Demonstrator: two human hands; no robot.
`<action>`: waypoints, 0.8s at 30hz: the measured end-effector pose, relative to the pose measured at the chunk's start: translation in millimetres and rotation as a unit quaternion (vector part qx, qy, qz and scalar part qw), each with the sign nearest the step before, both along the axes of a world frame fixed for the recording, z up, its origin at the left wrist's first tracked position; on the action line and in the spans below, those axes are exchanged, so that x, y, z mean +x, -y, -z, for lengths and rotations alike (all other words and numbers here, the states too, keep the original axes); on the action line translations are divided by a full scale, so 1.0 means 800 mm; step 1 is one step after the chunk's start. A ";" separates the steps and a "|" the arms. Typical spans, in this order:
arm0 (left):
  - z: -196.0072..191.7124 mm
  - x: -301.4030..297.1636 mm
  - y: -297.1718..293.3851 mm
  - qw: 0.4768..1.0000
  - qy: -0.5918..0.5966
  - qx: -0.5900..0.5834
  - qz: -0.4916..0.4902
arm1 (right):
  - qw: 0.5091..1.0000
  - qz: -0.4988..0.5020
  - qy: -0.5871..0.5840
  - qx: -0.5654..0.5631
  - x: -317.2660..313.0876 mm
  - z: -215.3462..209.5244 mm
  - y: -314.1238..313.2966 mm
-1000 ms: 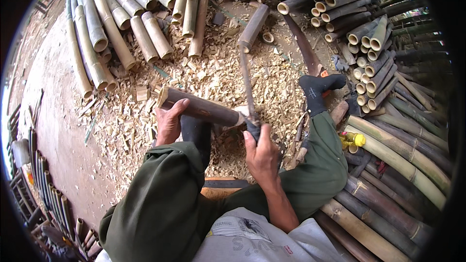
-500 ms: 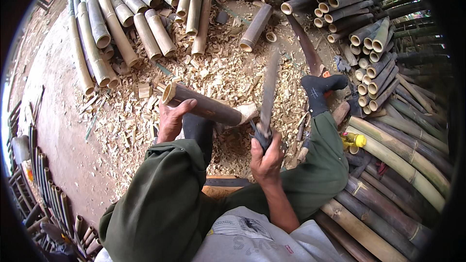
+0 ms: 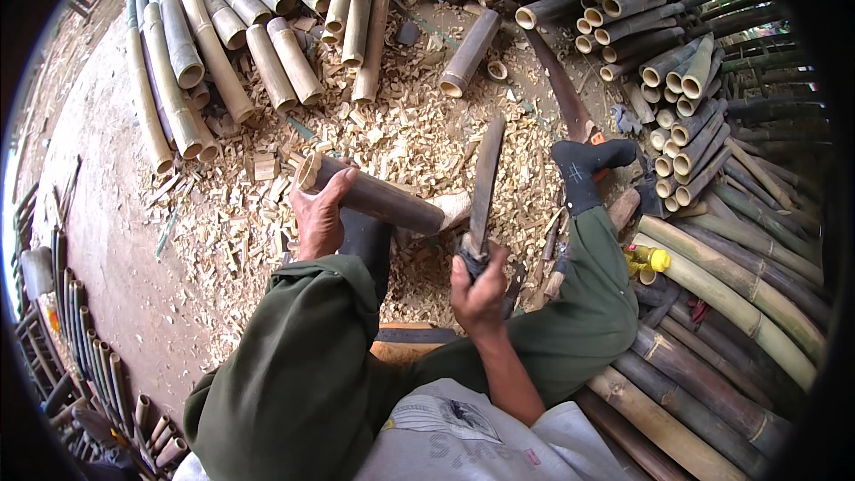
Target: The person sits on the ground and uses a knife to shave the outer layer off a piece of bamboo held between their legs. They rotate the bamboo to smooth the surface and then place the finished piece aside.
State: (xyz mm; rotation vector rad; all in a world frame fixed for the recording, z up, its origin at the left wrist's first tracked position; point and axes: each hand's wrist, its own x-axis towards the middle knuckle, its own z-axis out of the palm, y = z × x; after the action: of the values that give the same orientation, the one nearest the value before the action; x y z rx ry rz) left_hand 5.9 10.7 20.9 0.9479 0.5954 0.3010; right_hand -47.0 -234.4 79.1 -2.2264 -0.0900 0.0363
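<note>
My left hand [image 3: 322, 211] grips a short dark bamboo piece [image 3: 383, 200] near its left, open end. The piece lies slanted across my left shin, and its right end is cut down to a pale tapered surface. In my right hand [image 3: 481, 289] is a machete [image 3: 486, 180], held by its dark wrapped handle. The blade points up and away from me, just right of the bamboo's pale end and apart from it. My fingers close round the handle and hide part of it.
Pale wood chips [image 3: 392, 138] cover the ground around my feet. Cut bamboo lengths [image 3: 196, 44] lie at the far left; more bamboo is stacked [image 3: 695, 142] on the right. A handsaw [image 3: 557, 80] rests beyond my right foot [image 3: 588, 169]. A yellow-capped bottle [image 3: 648, 258] sits beside my right leg.
My right hand has come slightly left and lower with the machete, whose blade now looks sharper. My left hand has shifted a little along the bamboo, which stays nearly in place.
</note>
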 end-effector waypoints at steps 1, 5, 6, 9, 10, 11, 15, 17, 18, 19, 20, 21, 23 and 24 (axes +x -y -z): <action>0.000 0.000 0.005 1.000 0.005 -0.002 0.000 | 0.999 0.018 -0.032 -0.004 -0.010 0.036 0.009; 0.002 -0.007 0.011 0.998 0.021 0.056 0.019 | 0.974 -0.045 -0.150 -0.161 -0.001 0.053 0.020; 0.007 -0.008 0.005 0.998 0.019 0.042 0.030 | 0.979 -0.035 -0.142 -0.140 -0.001 0.042 0.020; -0.001 -0.009 -0.008 0.999 -0.006 0.054 0.008 | 0.994 -0.023 -0.082 -0.075 0.018 -0.044 -0.005; -0.003 -0.006 -0.004 0.999 0.002 0.043 0.004 | 0.999 -0.018 -0.025 -0.037 0.017 -0.059 -0.005; -0.007 -0.006 -0.001 0.999 0.011 0.033 0.000 | 0.999 -0.013 0.032 0.001 0.016 -0.066 -0.006; -0.011 0.001 0.018 0.999 0.023 0.015 0.027 | 0.945 -0.030 -0.219 -0.242 -0.003 0.067 0.025; -0.008 -0.014 0.014 0.997 0.034 0.051 0.039 | 0.964 -0.012 -0.188 -0.187 -0.013 0.068 0.030; -0.002 -0.001 0.012 0.997 0.052 0.046 0.021 | 0.968 -0.018 -0.186 -0.165 0.009 0.076 0.037; -0.003 -0.009 0.002 0.998 0.010 0.029 0.050 | 0.966 -0.023 -0.214 -0.145 0.009 0.041 0.025; -0.009 -0.008 -0.009 0.997 0.022 0.033 0.059 | 0.971 -0.010 -0.187 -0.146 0.014 0.014 0.013; -0.007 -0.011 -0.009 0.996 0.029 0.023 0.077 | 0.980 0.002 -0.161 -0.115 0.014 -0.021 0.010; -0.009 -0.021 -0.011 0.996 -0.036 0.063 0.048 | 0.993 0.016 -0.114 -0.035 0.014 -0.068 0.004; -0.009 -0.023 -0.012 0.994 -0.066 0.083 0.034 | 1.000 -0.007 0.003 -0.022 0.011 -0.066 0.005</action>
State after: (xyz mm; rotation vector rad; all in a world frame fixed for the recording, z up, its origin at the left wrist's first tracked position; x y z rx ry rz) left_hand -12.7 20.6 28.4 1.1515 0.6655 0.2307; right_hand -38.2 -238.7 131.7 -2.2710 -0.1086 0.0388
